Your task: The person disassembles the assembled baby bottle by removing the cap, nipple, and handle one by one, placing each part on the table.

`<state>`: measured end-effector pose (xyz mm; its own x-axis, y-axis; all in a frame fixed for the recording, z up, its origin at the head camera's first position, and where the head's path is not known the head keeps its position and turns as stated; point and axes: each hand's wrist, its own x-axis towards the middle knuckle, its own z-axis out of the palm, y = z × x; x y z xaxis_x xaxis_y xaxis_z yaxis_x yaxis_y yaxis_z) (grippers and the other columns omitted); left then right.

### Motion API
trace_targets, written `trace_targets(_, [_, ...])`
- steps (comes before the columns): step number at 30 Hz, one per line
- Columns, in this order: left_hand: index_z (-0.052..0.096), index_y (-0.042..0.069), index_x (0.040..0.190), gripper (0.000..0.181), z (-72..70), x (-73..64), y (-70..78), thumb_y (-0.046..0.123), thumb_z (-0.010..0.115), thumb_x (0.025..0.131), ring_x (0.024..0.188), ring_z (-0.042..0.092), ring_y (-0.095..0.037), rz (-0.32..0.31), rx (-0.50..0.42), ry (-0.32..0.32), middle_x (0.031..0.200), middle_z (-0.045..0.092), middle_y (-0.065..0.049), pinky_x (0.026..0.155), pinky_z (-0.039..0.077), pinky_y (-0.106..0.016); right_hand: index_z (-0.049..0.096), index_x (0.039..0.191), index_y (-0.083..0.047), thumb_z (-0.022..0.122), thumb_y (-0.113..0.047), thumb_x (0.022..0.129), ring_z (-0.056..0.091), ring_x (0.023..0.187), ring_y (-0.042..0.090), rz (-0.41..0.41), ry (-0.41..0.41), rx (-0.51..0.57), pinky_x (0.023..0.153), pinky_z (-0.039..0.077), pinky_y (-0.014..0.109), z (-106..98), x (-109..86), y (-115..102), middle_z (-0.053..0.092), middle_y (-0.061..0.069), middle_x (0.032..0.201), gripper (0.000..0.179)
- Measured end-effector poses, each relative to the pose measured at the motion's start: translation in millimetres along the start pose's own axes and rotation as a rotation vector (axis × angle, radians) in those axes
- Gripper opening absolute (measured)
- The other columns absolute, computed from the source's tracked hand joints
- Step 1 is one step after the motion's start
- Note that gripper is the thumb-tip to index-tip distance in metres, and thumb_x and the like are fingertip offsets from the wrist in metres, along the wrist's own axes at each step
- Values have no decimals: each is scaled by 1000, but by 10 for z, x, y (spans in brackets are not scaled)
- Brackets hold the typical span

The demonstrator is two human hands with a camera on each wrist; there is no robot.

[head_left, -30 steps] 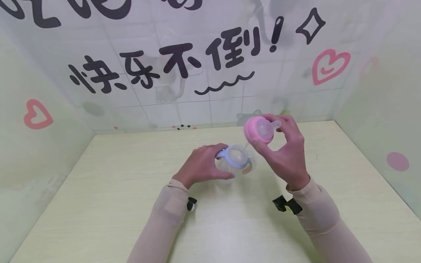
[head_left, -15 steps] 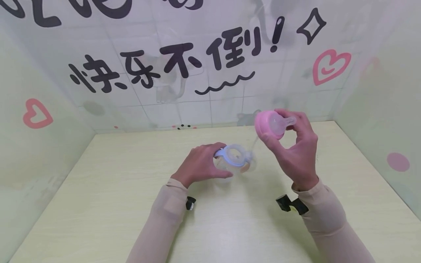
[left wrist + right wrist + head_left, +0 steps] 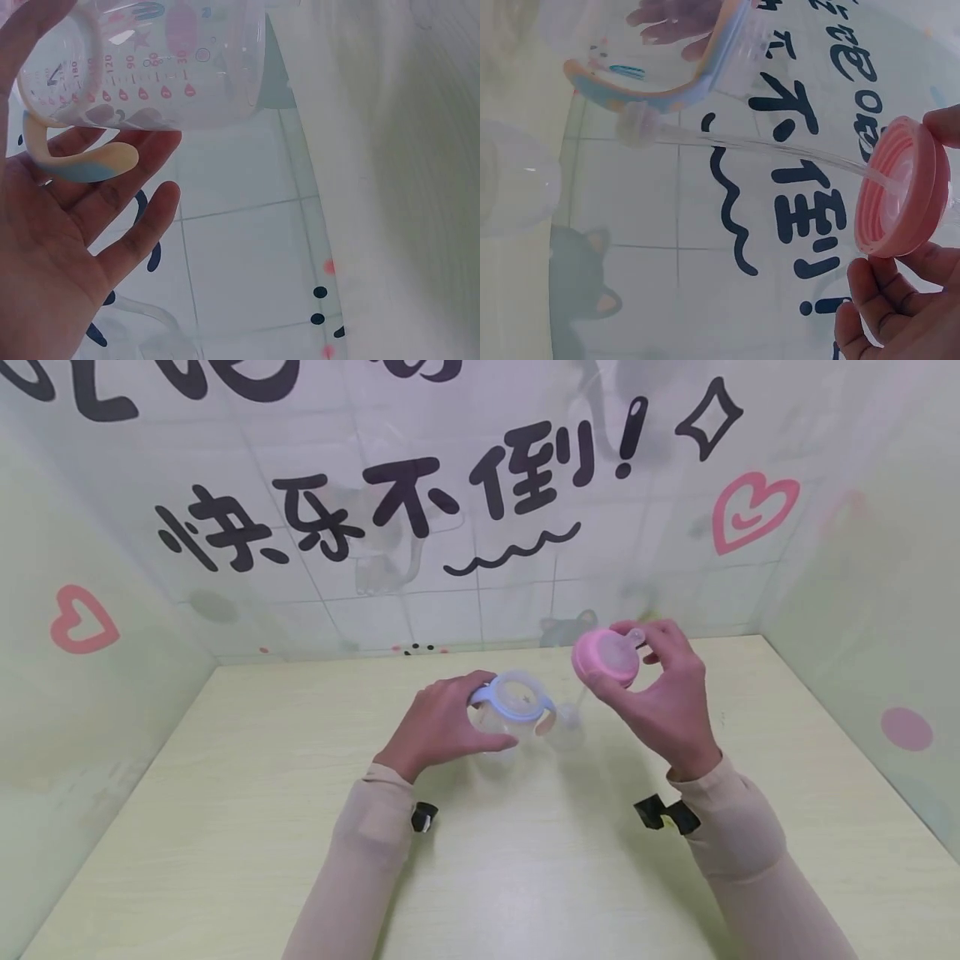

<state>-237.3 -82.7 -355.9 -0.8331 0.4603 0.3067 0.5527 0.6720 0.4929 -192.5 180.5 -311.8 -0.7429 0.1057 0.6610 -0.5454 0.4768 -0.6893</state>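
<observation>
My left hand (image 3: 442, 722) grips a clear baby bottle (image 3: 195, 67) by its upper part, thumb in front and fingers behind. The open bottle has a blue collar (image 3: 498, 706) with two curved handles; printed measuring marks show in the left wrist view. Higher up and to the right, my right hand (image 3: 667, 697) pinches a pink screw cap (image 3: 900, 187) by its edge, its clear teat (image 3: 617, 653) tilted toward the fingers. From the cap's threaded underside hangs a clear straw (image 3: 772, 150). The straw's weighted end (image 3: 639, 124) hangs right of the bottle in the head view.
A clear dome cover (image 3: 517, 180) stands on the pale wood table (image 3: 262, 827), just behind the straw's end in the head view. Tiled back wall (image 3: 442, 618) with printed lettering and side walls (image 3: 862, 693) enclose the table.
The bottle has moved left and slightly up with my left hand. My right hand rose rightward with the cap, then came slightly down and back; the straw's end now shows apart from the bottle.
</observation>
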Motion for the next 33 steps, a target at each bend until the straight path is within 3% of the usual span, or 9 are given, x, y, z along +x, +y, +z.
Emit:
trace_targets(8, [63, 15, 127, 74, -28, 11, 6, 52, 86, 67, 91, 62, -12, -4, -19, -5, 106, 69, 6, 80, 51, -37, 69, 106, -4, 84, -19, 75, 49, 91, 16, 57, -175, -73, 79, 36, 37, 29, 3, 217, 58, 6, 97, 37])
trace_targets(17, [63, 15, 127, 74, -27, 29, 11, 52, 86, 67, 90, 62, -12, -2, -7, -14, 105, 69, 6, 79, 51, -36, 67, 107, -3, 81, -29, 79, 49, 85, 23, 147, -339, -201, 70, 41, 37, 18, 15, 311, 56, 9, 96, 40])
trace_targets(33, [63, 14, 127, 76, -22, 28, -9, 51, 87, 66, 92, 63, -12, 2, -7, -9, 107, 70, 5, 81, 52, -36, 67, 113, 4, 77, -37, 80, 55, 86, 29, 183, -388, -369, 69, 42, 38, 31, 45, 600, 59, 12, 99, 53])
